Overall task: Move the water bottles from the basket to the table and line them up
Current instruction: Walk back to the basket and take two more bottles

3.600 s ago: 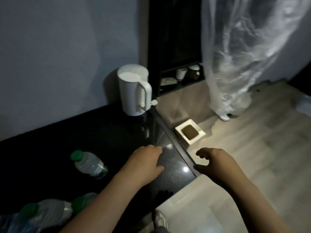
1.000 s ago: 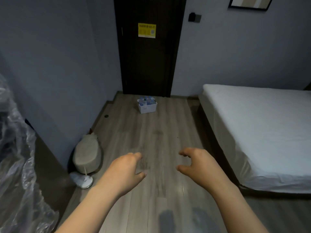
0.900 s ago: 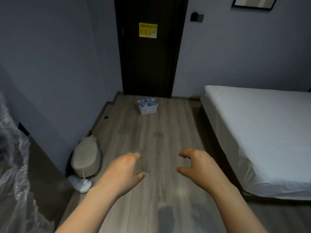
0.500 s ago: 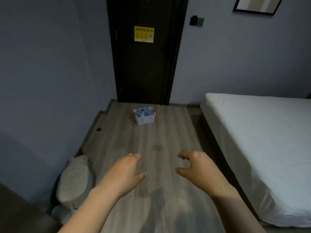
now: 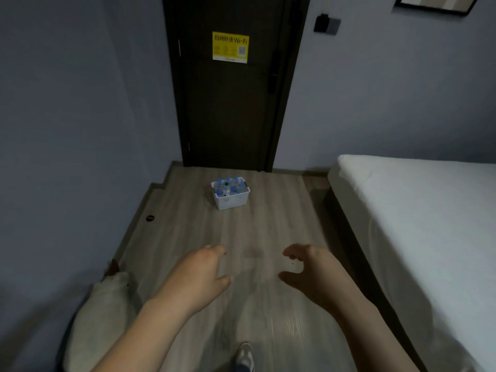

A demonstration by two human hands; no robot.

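- The white basket [image 5: 231,202] of water bottles [image 5: 227,185] sits on the floor [image 5: 257,232], right by the dark door [image 5: 230,108].
- The left hand [image 5: 198,277] and right hand [image 5: 314,275] are loose, holding nothing.
- Fetching step, I think: next, get to the basket and grab bottles.

One basket [image 5: 232,201] holds roughly seven bottles [image 5: 227,187], too small to count surely. Behind the basket stands one door [image 5: 230,108] with one sign [image 5: 230,47], and right of the basket one bed [image 5: 418,210]. Nearer than the basket are two hands, left hand [image 5: 200,277] and right hand [image 5: 312,275], and one shoe [image 5: 244,354].

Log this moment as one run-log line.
phase: fetch, basket ahead | left hand: empty | right hand: empty | basket: on floor before door | water bottles: upright in basket | table: not in view
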